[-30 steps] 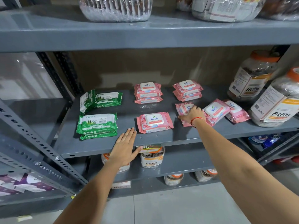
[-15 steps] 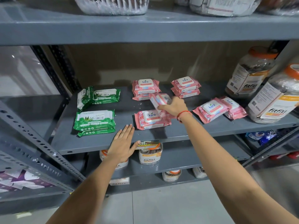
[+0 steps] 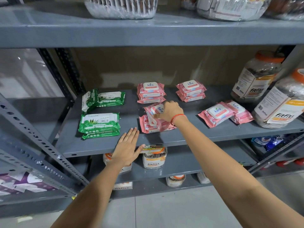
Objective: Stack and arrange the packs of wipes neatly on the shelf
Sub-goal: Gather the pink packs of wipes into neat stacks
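My right hand [image 3: 169, 111] grips a pink wipes pack [image 3: 154, 111], tilted, just above another pink pack [image 3: 151, 126] lying at the front middle of the grey shelf [image 3: 98, 145]. Behind them stands a pink stack [image 3: 150, 92], and a second pink stack [image 3: 190, 90] is to its right. Two loose pink packs [image 3: 218, 113] overlap further right. Green wipes packs lie on the left: a stack [image 3: 99, 125] in front and tilted ones [image 3: 102, 100] behind. My left hand [image 3: 128, 145] rests flat on the shelf's front edge, fingers straight.
Two large orange-lidded jars [image 3: 279, 99] stand at the shelf's right end. Wrapped containers [image 3: 121, 7] sit on the shelf above. Small jars [image 3: 154, 157] fill the shelf below. A perforated steel upright [image 3: 41, 145] slants along the left side.
My right hand picked a pink pack from the right side and carried it left, now over the front middle pink pack. My left hand stayed on the shelf edge.
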Motion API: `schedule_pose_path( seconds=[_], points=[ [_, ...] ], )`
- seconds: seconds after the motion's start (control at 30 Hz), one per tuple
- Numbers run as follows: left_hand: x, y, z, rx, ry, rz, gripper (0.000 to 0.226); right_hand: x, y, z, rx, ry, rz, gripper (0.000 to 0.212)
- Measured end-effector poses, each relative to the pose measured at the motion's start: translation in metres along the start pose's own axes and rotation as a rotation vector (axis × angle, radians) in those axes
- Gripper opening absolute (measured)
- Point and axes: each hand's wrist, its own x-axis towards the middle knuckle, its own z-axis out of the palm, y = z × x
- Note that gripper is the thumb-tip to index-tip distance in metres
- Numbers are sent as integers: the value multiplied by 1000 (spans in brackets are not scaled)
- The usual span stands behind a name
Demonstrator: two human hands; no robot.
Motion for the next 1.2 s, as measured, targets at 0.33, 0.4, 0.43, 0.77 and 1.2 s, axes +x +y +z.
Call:
schedule_pose_path(
  seconds=[0.33,0.4,0.43,0.77,1.2],
  points=[
    [-1,2,-2,-8,15,2,70,15,-8,-21,-166,-323,-207,73],
    [-1,2,-2,-5,18,3,72,18,-10,-25,-197,-375,-252,78],
    [-2,2,-2,-1,19,2,75,19,-11,-26,-215,-392,-275,79],
    [-3,5,-7,4,3,-15,110,17,-5,-22,-204,-402,-350,79],
    [-6,9,-15,-41,-36,-12,100,8,5,-13,-120,-293,-377,74]
  ],
)
